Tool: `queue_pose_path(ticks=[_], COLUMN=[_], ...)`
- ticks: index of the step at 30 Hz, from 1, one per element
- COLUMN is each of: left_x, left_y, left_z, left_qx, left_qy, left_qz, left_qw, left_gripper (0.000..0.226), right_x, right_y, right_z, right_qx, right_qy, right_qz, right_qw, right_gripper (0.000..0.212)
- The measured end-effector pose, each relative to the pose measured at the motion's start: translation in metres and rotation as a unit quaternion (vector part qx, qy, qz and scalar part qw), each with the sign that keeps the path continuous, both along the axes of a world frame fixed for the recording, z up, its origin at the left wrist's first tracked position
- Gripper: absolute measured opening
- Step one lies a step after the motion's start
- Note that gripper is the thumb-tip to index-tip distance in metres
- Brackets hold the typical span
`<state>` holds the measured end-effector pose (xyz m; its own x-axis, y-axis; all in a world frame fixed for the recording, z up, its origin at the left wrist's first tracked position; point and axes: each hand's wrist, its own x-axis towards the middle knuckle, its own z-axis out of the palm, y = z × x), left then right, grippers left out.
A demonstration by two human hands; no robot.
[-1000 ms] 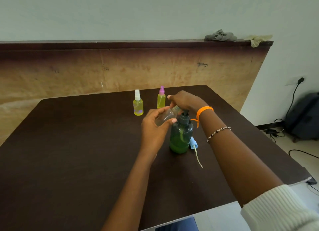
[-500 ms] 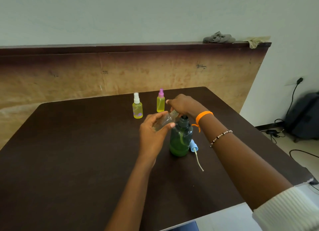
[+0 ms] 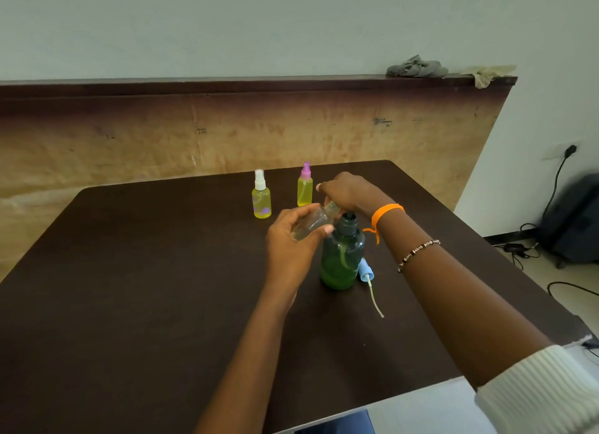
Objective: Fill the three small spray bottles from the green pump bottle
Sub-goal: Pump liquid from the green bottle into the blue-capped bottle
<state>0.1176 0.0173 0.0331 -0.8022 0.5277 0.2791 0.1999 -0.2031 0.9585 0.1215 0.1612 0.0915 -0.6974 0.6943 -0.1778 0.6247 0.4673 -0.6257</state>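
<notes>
The green pump bottle (image 3: 342, 258) stands upright near the middle of the dark table (image 3: 129, 288). My left hand (image 3: 291, 245) holds a clear small spray bottle (image 3: 312, 223) tilted, its open neck up against the pump spout. My right hand (image 3: 348, 192) rests on top of the pump head, which it hides. The blue spray cap (image 3: 366, 269) with its dip tube lies on the table just right of the green bottle. Two small bottles of yellow liquid stand behind: one with a white cap (image 3: 261, 195), one with a pink cap (image 3: 305, 185).
A wooden panel with a dark ledge (image 3: 259, 83) runs behind the table, with crumpled cloths (image 3: 416, 67) on its right end. A dark bag (image 3: 573, 219) and cables lie on the floor to the right, past the table's right edge.
Both hands and the bottles hold nearly the same positions; the camera view has shifted slightly, so the scene sits a little lower in the frame.
</notes>
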Motion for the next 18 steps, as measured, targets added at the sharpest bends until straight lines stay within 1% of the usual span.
queue_pose_path(ticks=[4, 8, 12, 13, 16, 18], left_x=[-0.001, 0.001, 0.0, 0.0, -0.001, -0.002], left_y=[0.003, 0.003, 0.001, 0.0, 0.0, 0.0], left_z=[0.0, -0.004, -0.001, 0.0, 0.002, 0.002], left_qx=[0.002, 0.0, 0.001, 0.0, 0.001, 0.003], left_qy=[0.004, 0.011, 0.018, 0.018, 0.022, 0.022], left_qz=[0.007, 0.015, 0.015, 0.015, 0.016, 0.022], left_qw=[1.0, 1.0, 1.0, 1.0, 1.0, 1.0], left_gripper=[0.037, 0.04, 0.039, 0.038, 0.038, 0.038], right_x=[-0.001, 0.0, 0.004, 0.004, 0.0, 0.001], right_y=[0.002, 0.0, -0.009, -0.009, -0.012, -0.013], right_z=[-0.005, -0.011, -0.002, 0.001, 0.005, 0.006], right_qx=[0.005, 0.021, 0.037, 0.033, 0.023, 0.025], right_qy=[0.023, 0.025, 0.024, 0.016, -0.007, 0.006], right_qz=[-0.013, -0.033, -0.036, -0.029, -0.019, -0.025], right_qw=[1.0, 0.999, 0.998, 0.999, 1.0, 0.999], right_gripper=[0.042, 0.049, 0.057, 0.056, 0.045, 0.045])
